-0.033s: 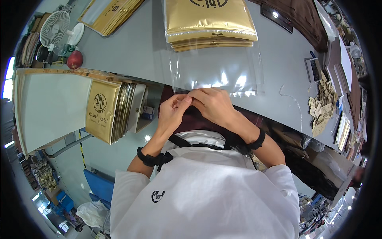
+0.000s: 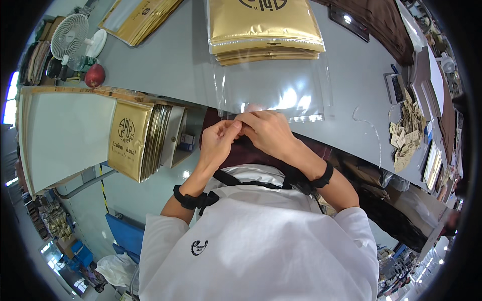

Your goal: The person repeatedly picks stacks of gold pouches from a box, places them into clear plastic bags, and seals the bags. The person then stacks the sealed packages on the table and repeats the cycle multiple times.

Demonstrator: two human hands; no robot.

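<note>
My left hand [image 2: 219, 138] and my right hand [image 2: 271, 130] meet in front of my body at the near edge of the grey table. Thumbs and fingers of both are pinched together, tip to tip. Whatever lies between them is too small or hidden to make out. Just beyond my knuckles lie clear plastic bags [image 2: 268, 88], flat and shiny, their near edge reaching the table's edge by my right hand. At the far side of these bags rests a stack of gold packages [image 2: 266, 32] with dark printing.
To the left, an open-fronted box [image 2: 65, 138] holds upright gold packets [image 2: 128, 140]. Behind it are a white fan [image 2: 69, 37] and a dark red round object [image 2: 95, 76]. More gold bags [image 2: 138, 20] lie far left. Rightward are a phone [image 2: 349, 22] and a pile of small tags [image 2: 409, 130].
My right hand's fingers have shifted very slightly at the pinch. Everything else stays where it was.
</note>
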